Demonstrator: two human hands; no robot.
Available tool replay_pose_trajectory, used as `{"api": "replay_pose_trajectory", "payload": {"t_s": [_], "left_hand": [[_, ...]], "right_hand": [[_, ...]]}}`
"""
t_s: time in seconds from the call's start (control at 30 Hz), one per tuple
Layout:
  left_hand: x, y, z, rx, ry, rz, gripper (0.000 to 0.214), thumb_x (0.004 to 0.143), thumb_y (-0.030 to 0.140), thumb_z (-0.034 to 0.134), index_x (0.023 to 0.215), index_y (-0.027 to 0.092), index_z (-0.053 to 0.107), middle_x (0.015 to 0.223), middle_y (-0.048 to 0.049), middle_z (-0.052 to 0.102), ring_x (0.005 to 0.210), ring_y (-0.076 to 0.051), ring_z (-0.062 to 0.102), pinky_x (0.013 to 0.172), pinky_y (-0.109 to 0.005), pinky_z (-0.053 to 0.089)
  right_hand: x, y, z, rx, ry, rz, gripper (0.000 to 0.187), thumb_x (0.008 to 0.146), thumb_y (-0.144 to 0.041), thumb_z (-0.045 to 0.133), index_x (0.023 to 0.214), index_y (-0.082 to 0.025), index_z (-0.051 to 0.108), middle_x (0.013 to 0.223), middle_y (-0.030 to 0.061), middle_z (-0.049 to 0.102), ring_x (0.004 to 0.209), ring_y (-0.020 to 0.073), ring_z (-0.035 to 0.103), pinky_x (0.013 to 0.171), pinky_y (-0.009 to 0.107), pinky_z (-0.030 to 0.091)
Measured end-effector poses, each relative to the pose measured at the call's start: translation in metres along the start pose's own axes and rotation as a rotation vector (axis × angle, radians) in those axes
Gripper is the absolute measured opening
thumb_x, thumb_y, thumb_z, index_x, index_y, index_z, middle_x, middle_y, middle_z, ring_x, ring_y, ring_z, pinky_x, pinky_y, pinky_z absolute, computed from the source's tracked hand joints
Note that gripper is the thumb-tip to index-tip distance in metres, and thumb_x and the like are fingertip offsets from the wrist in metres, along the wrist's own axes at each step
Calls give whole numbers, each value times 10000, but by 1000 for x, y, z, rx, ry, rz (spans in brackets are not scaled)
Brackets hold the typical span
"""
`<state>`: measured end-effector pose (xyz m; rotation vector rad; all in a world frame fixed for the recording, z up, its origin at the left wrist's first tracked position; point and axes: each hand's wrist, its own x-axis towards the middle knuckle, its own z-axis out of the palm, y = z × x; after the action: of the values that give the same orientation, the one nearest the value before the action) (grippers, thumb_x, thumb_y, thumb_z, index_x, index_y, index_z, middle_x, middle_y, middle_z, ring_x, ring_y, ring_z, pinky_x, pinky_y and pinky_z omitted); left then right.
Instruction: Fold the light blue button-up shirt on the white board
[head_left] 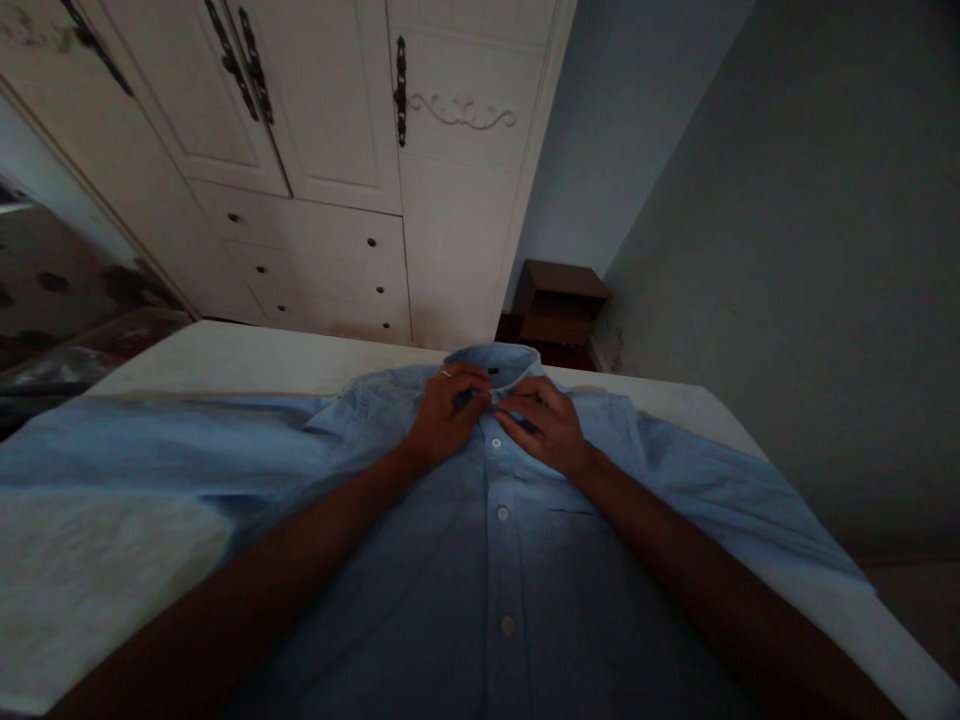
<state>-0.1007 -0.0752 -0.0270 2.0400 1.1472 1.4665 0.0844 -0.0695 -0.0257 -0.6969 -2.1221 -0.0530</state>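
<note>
A blue long-sleeved button-up shirt (420,560) lies front side up, its sleeves spread out to both sides. At the base of its collar (514,358), my left hand (448,408) pinches the fabric on the left of the front opening. From the other side my right hand (546,420) grips the opposite edge, fingers bent and close to the left fingertips. Whatever button sits between the fingertips is too small and covered to make out. Below the hands, several white buttons run down the placket, the topmost visible one (496,443) being fastened. A ring shows on my left hand.
Under the shirt is a white table (135,540). Beyond it stands a white wardrobe (465,220) with dark handles and drawers. A small brown cabinet (566,290) sits near the grey wall (810,270) at right.
</note>
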Motion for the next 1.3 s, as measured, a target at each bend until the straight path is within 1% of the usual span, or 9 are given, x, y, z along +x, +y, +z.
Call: {"api": "replay_pose_trajectory", "payload": {"t_s": [0.07,0.27,0.33,0.43,0.57,0.7,0.8,1.0,1.3], "left_hand": [[0,0,0,6,4,-7,95,835,249,587,790,214,663,978,-48,677,968,-186,616,925,-380,486],[1,-5,1,9,-12,-48,142,849,294,598,770,219,688,1048,-54,684,1025,-198,608,965,-402,473],[1,-7,1,-6,-6,-53,147,853,295,596,774,218,693,1055,-55,683,1033,-197,608,970,-402,472],[1,-9,1,-25,-2,-64,143,853,283,597,782,213,699,1070,-59,677,1040,-194,607,975,-400,470],[1,-8,0,-25,-12,-77,150,850,297,600,778,216,703,1073,-55,673,1037,-195,609,973,-398,473],[2,-6,0,-11,-5,-71,154,846,300,601,768,218,705,1046,-48,679,1013,-193,613,958,-397,483],[2,-6,1,1,-6,-62,155,844,298,602,754,223,703,1042,-45,682,1009,-193,614,952,-394,488],[1,-4,1,12,-11,-56,144,841,273,601,755,222,705,1056,-46,683,1021,-196,611,963,-393,480],[2,0,0,7,-4,-61,154,850,261,578,747,216,684,1059,-42,679,1027,-189,606,964,-380,475]], "right_hand": [[1,-1,0,-62,-36,-27,118,879,-303,604,871,-232,699,815,47,611,735,155,579,655,287,507],[4,-7,1,-318,-19,-23,201,908,-336,579,833,-197,704,793,56,652,744,171,574,681,304,438],[6,-12,1,-396,-45,11,231,921,-356,559,828,-201,703,793,52,661,746,173,572,681,312,406],[10,-23,1,-446,-95,96,246,937,-349,536,825,-206,702,783,49,670,739,172,572,672,319,366],[16,-36,-1,-445,-156,224,215,921,-345,568,803,-222,699,771,35,684,714,172,581,666,322,345],[20,-39,-2,-406,-198,292,253,925,-327,552,740,-219,687,736,36,680,685,176,594,667,330,354],[20,-38,0,-350,-165,337,271,912,-327,554,689,-219,665,687,20,676,639,165,597,642,319,370],[18,-36,3,-249,-82,463,154,812,-289,652,672,-224,643,651,-14,688,576,154,606,571,287,391],[15,-35,8,-184,-27,510,139,792,-288,636,679,-213,608,610,-18,632,525,129,557,536,265,396]]}}
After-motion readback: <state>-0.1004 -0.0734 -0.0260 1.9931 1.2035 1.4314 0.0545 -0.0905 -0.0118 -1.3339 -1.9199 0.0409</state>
